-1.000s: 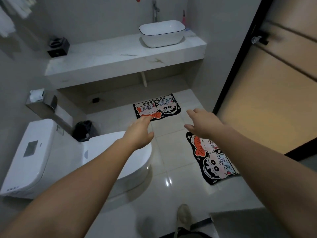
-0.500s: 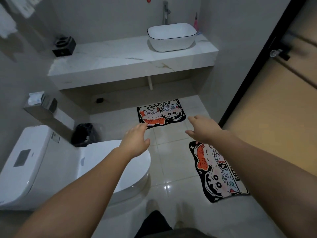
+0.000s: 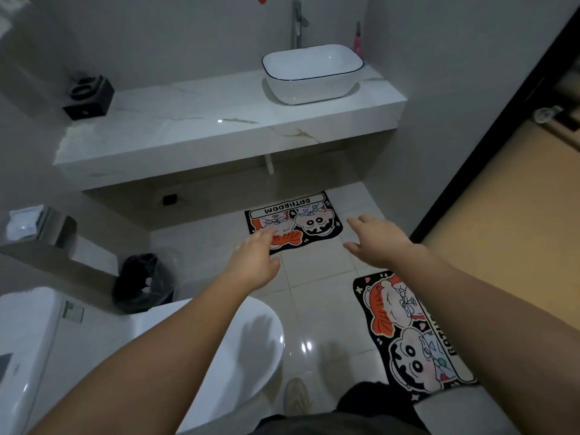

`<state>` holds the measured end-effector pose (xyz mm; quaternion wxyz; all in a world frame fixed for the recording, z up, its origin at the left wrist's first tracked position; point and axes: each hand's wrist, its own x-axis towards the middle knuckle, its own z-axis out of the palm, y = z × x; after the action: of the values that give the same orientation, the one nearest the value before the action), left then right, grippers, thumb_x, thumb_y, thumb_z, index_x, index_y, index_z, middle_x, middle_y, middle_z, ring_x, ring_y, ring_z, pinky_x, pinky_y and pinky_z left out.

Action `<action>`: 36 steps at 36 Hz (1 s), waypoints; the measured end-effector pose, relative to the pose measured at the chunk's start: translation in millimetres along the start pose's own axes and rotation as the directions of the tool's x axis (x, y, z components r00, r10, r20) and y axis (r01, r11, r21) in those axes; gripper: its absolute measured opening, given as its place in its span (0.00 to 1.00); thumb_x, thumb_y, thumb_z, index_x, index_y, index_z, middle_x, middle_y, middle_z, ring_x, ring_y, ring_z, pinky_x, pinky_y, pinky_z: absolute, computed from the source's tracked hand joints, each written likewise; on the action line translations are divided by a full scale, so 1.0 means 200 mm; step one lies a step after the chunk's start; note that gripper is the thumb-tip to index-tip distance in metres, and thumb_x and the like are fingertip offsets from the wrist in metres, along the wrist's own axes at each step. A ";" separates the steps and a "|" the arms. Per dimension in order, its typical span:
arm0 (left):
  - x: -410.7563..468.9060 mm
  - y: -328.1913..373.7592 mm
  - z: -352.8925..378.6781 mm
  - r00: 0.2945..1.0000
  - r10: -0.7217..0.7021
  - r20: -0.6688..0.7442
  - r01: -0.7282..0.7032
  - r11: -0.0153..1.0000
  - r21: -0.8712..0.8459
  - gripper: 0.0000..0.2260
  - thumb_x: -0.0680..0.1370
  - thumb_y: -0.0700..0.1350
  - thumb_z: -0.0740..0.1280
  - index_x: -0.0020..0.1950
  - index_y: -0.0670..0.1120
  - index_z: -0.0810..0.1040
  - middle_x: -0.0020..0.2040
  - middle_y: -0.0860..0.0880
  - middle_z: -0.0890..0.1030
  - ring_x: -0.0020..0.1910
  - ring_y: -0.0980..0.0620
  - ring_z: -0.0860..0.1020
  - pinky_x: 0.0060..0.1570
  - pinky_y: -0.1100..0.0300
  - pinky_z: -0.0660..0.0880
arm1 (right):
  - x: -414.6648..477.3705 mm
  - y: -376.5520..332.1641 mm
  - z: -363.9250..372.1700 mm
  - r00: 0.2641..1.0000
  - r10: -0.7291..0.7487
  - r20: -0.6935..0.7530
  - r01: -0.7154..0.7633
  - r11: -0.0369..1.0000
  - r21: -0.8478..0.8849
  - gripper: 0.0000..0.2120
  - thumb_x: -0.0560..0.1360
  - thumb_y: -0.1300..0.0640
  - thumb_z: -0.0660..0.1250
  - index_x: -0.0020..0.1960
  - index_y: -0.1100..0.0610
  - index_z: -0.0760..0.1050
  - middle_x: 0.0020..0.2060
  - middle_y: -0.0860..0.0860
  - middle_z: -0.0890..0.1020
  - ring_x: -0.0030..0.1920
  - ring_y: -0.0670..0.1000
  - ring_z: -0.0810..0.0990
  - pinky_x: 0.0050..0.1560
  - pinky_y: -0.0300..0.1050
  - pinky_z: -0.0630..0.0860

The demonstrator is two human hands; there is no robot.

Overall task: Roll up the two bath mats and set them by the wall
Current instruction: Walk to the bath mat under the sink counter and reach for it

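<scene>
Both hands, left (image 3: 254, 262) and right (image 3: 381, 241), are held out empty and spread toward the far mat (image 3: 293, 219), laid flat crosswise under the surface (image 3: 219, 130), left one nearer.

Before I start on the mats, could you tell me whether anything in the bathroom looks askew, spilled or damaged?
Nothing stands out. Both bath mats lie flat and unrolled on the tiled floor: the far mat below the counter, the near mat by the doorway. No spill shows, and both hands, left hand and right hand, are open and empty.
</scene>
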<state>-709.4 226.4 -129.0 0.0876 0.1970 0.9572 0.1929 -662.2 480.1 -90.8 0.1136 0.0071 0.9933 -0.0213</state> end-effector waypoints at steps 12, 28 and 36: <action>0.42 -0.04 0.05 0.998 -0.003 0.062 0.003 1.000 -0.008 0.28 0.74 0.46 0.64 0.73 0.46 0.60 0.70 0.45 0.67 0.68 0.45 0.67 0.67 0.48 0.64 | 0.35 0.19 0.01 0.999 0.049 0.022 -0.050 0.998 0.028 0.26 0.77 0.43 0.58 0.70 0.56 0.62 0.61 0.56 0.74 0.57 0.59 0.75 0.56 0.52 0.72; 1.11 0.05 0.18 0.989 -0.127 0.071 0.129 0.991 -0.027 0.27 0.73 0.45 0.66 0.72 0.46 0.63 0.68 0.45 0.70 0.64 0.45 0.70 0.64 0.48 0.67 | 1.13 0.63 -0.04 0.988 -0.082 0.134 0.082 0.997 0.006 0.27 0.78 0.44 0.57 0.72 0.56 0.60 0.64 0.58 0.73 0.60 0.60 0.73 0.58 0.53 0.71; 1.34 0.11 0.20 0.980 -0.191 0.054 0.193 0.980 -0.042 0.25 0.73 0.44 0.65 0.70 0.46 0.65 0.66 0.46 0.72 0.63 0.47 0.70 0.63 0.49 0.66 | 1.44 0.78 -0.08 0.972 -0.165 0.169 0.165 0.986 0.011 0.27 0.77 0.44 0.58 0.71 0.55 0.60 0.63 0.57 0.73 0.60 0.60 0.73 0.56 0.52 0.71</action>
<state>-934.8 367.7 -182.1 0.1342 0.1064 0.9645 0.2008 -942.6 638.8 -146.5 0.1955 -0.0774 0.9772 -0.0299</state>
